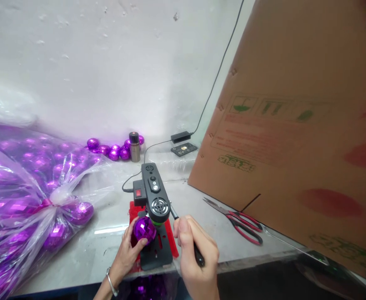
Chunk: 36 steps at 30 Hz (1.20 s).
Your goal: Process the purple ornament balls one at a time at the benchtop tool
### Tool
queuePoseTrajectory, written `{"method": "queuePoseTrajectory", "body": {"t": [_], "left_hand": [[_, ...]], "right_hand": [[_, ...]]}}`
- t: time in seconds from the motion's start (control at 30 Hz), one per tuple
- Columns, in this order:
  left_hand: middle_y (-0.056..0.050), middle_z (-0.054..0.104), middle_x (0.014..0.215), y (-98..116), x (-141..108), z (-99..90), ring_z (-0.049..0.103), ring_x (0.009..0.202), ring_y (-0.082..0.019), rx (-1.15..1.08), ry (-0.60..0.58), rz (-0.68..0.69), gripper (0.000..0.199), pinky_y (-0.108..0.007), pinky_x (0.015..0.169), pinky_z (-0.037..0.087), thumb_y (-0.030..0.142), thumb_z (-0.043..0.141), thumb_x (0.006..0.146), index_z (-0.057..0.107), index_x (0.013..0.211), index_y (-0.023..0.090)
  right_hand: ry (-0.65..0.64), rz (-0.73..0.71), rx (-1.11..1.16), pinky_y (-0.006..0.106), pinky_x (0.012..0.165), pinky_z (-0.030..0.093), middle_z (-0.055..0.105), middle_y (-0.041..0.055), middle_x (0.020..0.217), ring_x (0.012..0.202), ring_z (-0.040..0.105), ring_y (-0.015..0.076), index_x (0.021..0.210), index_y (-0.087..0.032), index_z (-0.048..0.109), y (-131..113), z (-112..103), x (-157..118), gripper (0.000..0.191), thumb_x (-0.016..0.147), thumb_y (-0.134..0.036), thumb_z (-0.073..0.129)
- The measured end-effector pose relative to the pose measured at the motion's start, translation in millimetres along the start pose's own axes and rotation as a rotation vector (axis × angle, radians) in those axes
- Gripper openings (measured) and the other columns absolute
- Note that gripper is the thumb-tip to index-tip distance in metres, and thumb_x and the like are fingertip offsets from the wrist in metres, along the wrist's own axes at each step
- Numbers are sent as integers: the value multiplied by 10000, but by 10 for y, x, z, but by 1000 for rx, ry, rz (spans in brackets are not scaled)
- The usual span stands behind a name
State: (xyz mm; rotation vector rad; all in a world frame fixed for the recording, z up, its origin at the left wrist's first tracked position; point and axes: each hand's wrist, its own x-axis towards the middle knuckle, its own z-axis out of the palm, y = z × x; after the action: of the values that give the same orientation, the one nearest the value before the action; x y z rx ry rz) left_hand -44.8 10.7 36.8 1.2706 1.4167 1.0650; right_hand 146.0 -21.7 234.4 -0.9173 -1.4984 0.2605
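Beneath the head of a small black drill press [154,191], my left hand [127,252] has its fingers around a shiny purple faceted ball [144,230]. The ball sits over the black base plate [156,254], which lies on a red piece [171,239]. To the right, my right hand [197,254] is wrapped round the black-ended lever [198,255] of the press. Whether the press's tip touches the ball is hidden by its head.
Left, a clear plastic bag [50,200] bulges with purple balls. Behind stand loose purple balls [114,153], a spray can [134,148] and a power adapter [180,136]. Red-handled scissors [242,225] lie by a large cardboard box [282,146] at right. More purple balls [142,287] show below the table edge.
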Motion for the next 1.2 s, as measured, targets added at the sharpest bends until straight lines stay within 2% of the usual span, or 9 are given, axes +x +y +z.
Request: {"method": "queuePoseTrajectory", "body": {"t": [0.17, 0.47, 0.6, 0.73, 0.93, 1.1, 1.2], "left_hand": [[-215, 573, 1605, 109, -15, 56, 478, 1525, -443, 78, -21, 48, 954, -604, 1307, 313, 646, 806, 745, 536, 1522, 163], [-204, 600, 1574, 267, -89, 129, 527, 1501, -417, 90, -66, 87, 842, -594, 1296, 361, 528, 793, 781, 540, 1502, 173], [-204, 607, 1550, 310, -118, 188, 548, 1479, -417, 89, -46, 98, 833, -602, 1282, 382, 488, 794, 779, 526, 1504, 178], [-178, 653, 1463, 338, -119, 300, 598, 1404, -426, 119, -17, 166, 771, -633, 1228, 436, 399, 820, 723, 571, 1427, 209], [-183, 697, 1357, 338, -92, 431, 689, 1275, -412, 117, -36, 144, 802, -620, 1141, 524, 375, 803, 699, 519, 1420, 169], [-186, 715, 1354, 263, -74, 441, 704, 1257, -408, 64, -62, 147, 818, -629, 1150, 515, 335, 817, 661, 517, 1403, 165], [-168, 730, 1322, 231, -78, 449, 714, 1238, -394, 60, -47, 149, 817, -596, 1138, 537, 311, 832, 652, 532, 1398, 173]], "right_hand": [[16, -22, -15, 189, 546, 402, 447, -65, 665, 565, 476, 75, 791, -240, 443, 18, 10, 7, 337, 1093, -89, 436], [59, -15, 26, 215, 512, 374, 449, -51, 649, 539, 449, 81, 760, -228, 473, 64, 48, -19, 359, 1100, -117, 448], [39, -1, 35, 217, 517, 382, 462, -48, 652, 545, 459, 83, 760, -228, 474, 66, 42, -18, 361, 1102, -118, 445], [50, 18, 51, 218, 522, 367, 443, -52, 656, 550, 440, 80, 764, -226, 464, 89, 53, -38, 358, 1111, -136, 447], [38, 61, 51, 222, 543, 359, 435, -51, 666, 566, 434, 81, 767, -224, 461, 78, 32, -57, 361, 1123, -163, 444], [-26, 55, 41, 220, 549, 391, 454, -43, 671, 575, 470, 88, 781, -224, 473, 62, -23, -63, 346, 1111, -125, 435], [42, 80, 72, 257, 551, 363, 468, -33, 674, 583, 471, 101, 779, -221, 484, 39, 19, -109, 350, 1115, -136, 439]]}}
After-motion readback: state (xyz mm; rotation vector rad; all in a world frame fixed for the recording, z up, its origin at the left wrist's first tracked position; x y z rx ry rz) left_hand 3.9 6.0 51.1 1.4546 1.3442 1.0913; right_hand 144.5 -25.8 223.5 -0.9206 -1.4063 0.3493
